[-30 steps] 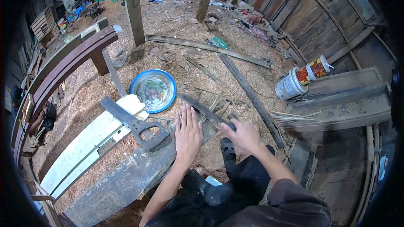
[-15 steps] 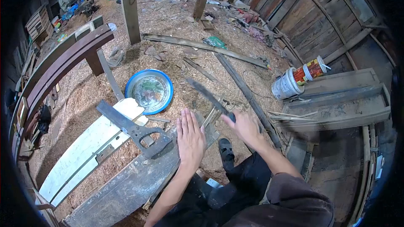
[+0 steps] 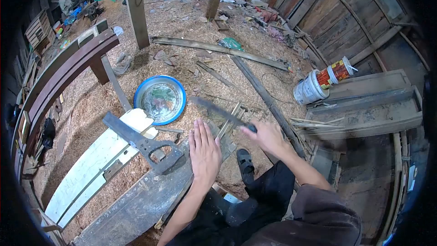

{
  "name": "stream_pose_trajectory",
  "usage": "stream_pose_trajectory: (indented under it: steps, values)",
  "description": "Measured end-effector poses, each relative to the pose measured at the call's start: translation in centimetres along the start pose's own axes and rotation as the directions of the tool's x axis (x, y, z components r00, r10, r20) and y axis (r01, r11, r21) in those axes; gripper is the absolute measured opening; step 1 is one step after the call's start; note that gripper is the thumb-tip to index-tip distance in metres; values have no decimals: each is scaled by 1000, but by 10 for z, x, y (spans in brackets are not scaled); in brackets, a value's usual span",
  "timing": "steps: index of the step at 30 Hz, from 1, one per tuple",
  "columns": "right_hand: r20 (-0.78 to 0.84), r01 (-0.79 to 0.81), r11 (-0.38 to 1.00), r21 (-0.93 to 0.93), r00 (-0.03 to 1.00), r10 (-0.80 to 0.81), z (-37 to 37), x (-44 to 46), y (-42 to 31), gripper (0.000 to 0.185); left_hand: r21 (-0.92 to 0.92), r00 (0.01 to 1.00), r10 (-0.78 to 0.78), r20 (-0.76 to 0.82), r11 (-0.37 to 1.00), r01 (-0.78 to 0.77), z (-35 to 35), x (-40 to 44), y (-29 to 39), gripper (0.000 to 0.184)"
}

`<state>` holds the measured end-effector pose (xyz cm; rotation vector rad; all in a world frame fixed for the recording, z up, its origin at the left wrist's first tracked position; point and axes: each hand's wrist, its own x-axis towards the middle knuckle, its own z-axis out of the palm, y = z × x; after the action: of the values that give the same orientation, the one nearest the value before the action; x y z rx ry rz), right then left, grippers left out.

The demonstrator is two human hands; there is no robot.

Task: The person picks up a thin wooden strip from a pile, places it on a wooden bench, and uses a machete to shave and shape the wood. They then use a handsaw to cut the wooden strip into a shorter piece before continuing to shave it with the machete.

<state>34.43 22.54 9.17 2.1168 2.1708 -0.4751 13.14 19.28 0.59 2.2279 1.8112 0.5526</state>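
My left hand (image 3: 205, 152) lies flat, palm down, near the right end of a grey wooden bench (image 3: 136, 205), its fingers stretched forward. Closed round a black handle, my right hand (image 3: 268, 139) holds a long dark blade (image 3: 221, 112) raised over the bench end, its tip pointing left. Thin pale wood strips (image 3: 229, 122) lie just right of my left fingers. A handsaw (image 3: 148, 145) rests across a white board (image 3: 88, 173) and the bench, left of my left hand. Whatever may be under my left palm is hidden.
A blue-rimmed basin (image 3: 160, 99) stands on the shavings ahead. Beams (image 3: 268, 100) cross the floor. Two buckets (image 3: 314, 87) and a wooden trough (image 3: 368, 123) are at right. A curved brown frame (image 3: 59, 75) stands left, and a post (image 3: 135, 13) rises beyond.
The blade lifted away from my left fingers, then swung back lower and leftward. My left hand stays flat at the bench end. The view has shifted slightly.
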Motion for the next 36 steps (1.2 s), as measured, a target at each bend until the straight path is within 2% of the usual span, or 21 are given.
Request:
stream_pose_trajectory:
  steps: [1, 4, 6, 8, 10, 13, 14, 16, 18, 20, 21, 22, 24, 25, 26, 28, 30, 32, 33, 34, 36]
  values:
    - [-124, -13, 1000, -16, 992, 11, 11, 10, 7, 67, 7, 1000, -6, -11, 1000, 6, 0, 0, 1, 62]
    - [-213, -78, 997, -27, 975, 71, 25, 31, 13, 66, 18, 1000, -6, -4, 1000, 6, -2, -3, 1, 62]
    - [-208, -45, 999, -9, 977, 42, 19, 23, 8, 66, 11, 1000, -10, 5, 1000, 10, -2, 2, 2, 62]
    - [-41, -1, 998, -58, 999, -1, 4, 5, -4, 68, 24, 1000, -8, 17, 1000, 8, -2, 1, 1, 62]
    - [-92, 15, 996, -82, 996, -23, 7, 14, 12, 69, 13, 1000, -7, 20, 1000, 7, -2, 3, 2, 63]
    - [-205, -146, 989, 38, 967, 151, 14, 39, 32, 69, -4, 999, -8, 34, 1000, 8, -2, -4, 1, 63]
    - [-213, -132, 991, 37, 967, 137, 16, 40, 36, 69, -9, 1000, -12, 23, 1000, 12, -3, 0, 0, 63]
    - [-119, -112, 994, -11, 987, 109, 25, 21, 31, 69, 3, 1000, -18, 12, 1000, 18, -3, 3, -1, 62]
    - [-154, -59, 998, -21, 986, 56, 40, 12, 28, 67, 9, 1000, -13, 22, 1000, 13, -2, 2, 2, 62]
    - [-140, -191, 975, 110, 969, 206, 49, 9, 23, 66, 5, 1000, -9, 17, 1000, 9, -2, 2, 1, 62]
    - [-78, -296, 941, 162, 947, 311, 39, 10, 16, 64, 15, 1000, -12, 23, 1000, 12, -3, 1, 1, 62]
    - [-74, -290, 942, 169, 949, 305, 42, 12, 17, 64, 6, 1000, -8, 20, 1000, 8, -4, 1, 1, 62]
    - [-157, -330, 872, 362, 900, 406, 41, 14, 33, 60, -5, 1000, -11, 17, 1000, 11, -3, 2, 0, 61]
    - [-270, -265, 905, 332, 893, 361, 43, 11, 36, 56, -3, 1000, -11, 17, 1000, 11, -2, 2, 0, 61]
    - [-266, -268, 905, 329, 893, 362, 44, 6, 40, 56, -2, 1000, -9, 15, 1000, 9, -1, 2, 1, 61]
    - [-375, -110, 918, 382, 889, 263, 26, -10, 27, 56, -8, 1000, -14, 20, 1000, 14, 0, 4, 1, 61]
    - [-357, -80, 913, 399, 904, 235, 28, -23, 25, 58, -11, 999, -21, 25, 1000, 21, 0, 4, 3, 61]
    - [-160, -61, 920, 387, 978, 132, 25, -37, 13, 58, 12, 1000, -15, 23, 1000, 15, -2, 4, 3, 61]
    - [-236, 34, 951, 308, 971, 42, 33, -40, 11, 58, 16, 1000, -19, 25, 1000, 18, -2, 3, 3, 61]
    - [-234, 35, 949, 312, 971, 41, 37, -39, 9, 58, 37, 1000, -21, 22, 999, 20, -1, 3, 3, 61]
    - [-107, -2, 989, 150, 994, 19, 39, -38, 6, 58, 57, 1000, -21, 17, 998, 20, 1, 2, 3, 62]
